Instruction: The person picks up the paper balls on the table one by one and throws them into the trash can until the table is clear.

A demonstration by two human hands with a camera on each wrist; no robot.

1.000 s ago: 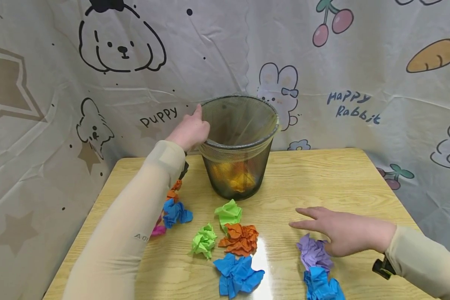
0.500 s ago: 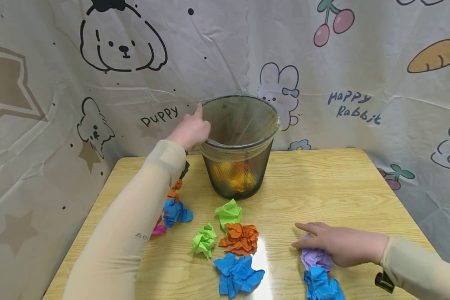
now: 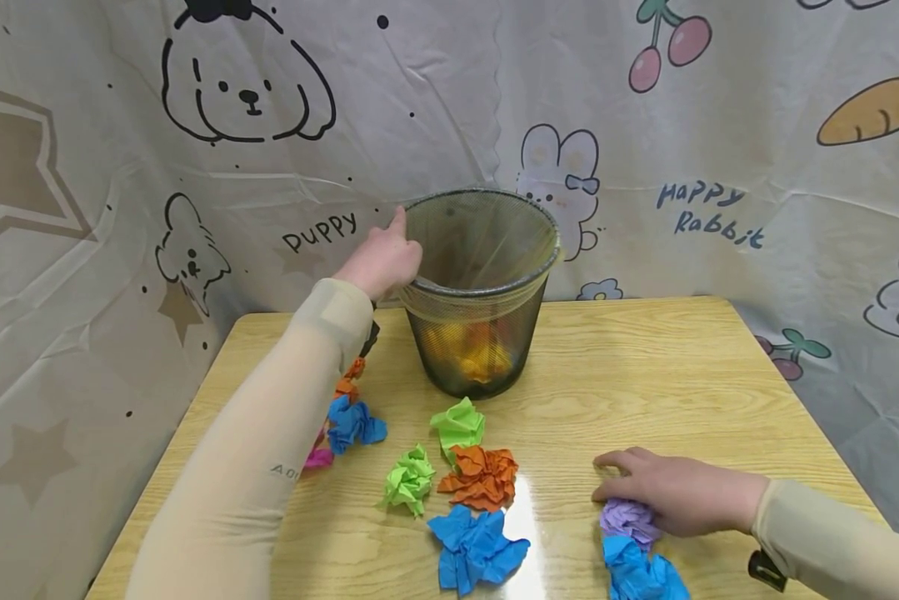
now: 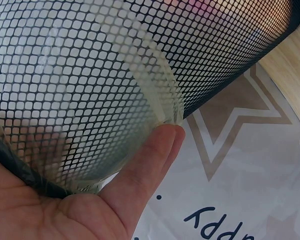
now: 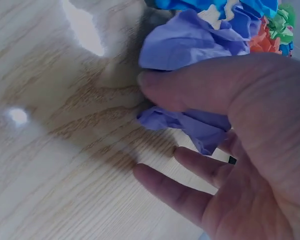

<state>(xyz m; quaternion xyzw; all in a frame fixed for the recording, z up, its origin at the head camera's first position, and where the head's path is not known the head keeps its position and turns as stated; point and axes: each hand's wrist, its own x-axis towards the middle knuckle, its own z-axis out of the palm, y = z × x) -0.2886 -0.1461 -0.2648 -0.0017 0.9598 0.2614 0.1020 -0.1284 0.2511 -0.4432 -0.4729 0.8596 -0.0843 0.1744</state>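
Note:
My left hand grips the left rim of a dark mesh wastebasket lined with a clear bag. In the left wrist view, its fingers press the folded-over liner from outside; a blurred shape shows through the mesh. Crumpled orange-yellow paper lies inside the basket. At the right, my right hand reaches over a crumpled purple paper ball. Its thumb lies across the paper, while the nearly straight fingers spread on the far side with a gap. A blue paper ball touches the purple one.
In mid-table lie two green paper balls, one nearer and one farther, an orange one and a blue one. More paper, including a blue ball, sits beside my left forearm. A printed curtain hangs behind the table.
My right hand has come down toward the table onto the purple paper ball, and its fingers have drawn in. The blue ball beside it has shifted slightly. The left hand stays on the rim.

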